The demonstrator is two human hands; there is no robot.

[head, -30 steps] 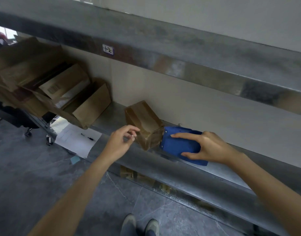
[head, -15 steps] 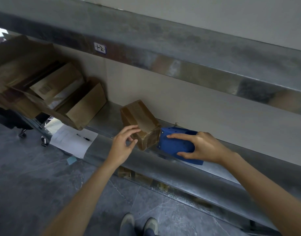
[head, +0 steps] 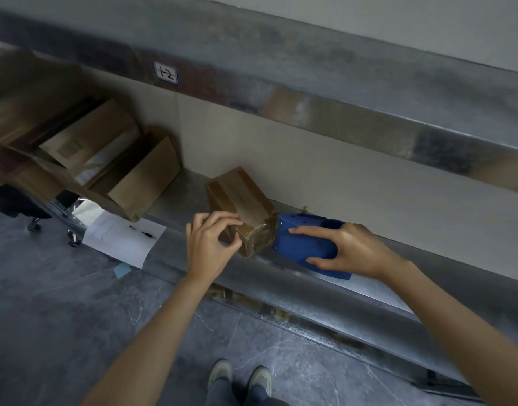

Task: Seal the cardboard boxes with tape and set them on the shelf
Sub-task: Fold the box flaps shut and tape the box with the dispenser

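Box (head: pixel 243 197) sits braced on the shelf (head: pixel 378 291). Your left hand (head: pixel 206 244) pinches its corner steady; your right hand (head: pixel 351 250) clamps the dispenser (head: pixel 304 241) against it.

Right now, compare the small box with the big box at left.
The small box is taped shut; the big box gapes open. The left hand holds the small box, beside the tape dispenser in the right hand; no hand touches the big box. Both are brown cardboard.

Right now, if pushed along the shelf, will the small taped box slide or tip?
Probably slides: the small taped box sits flat on the smooth metal shelf. Its glossy tape may feel slippery. The blue tape dispenser beside it could block it.
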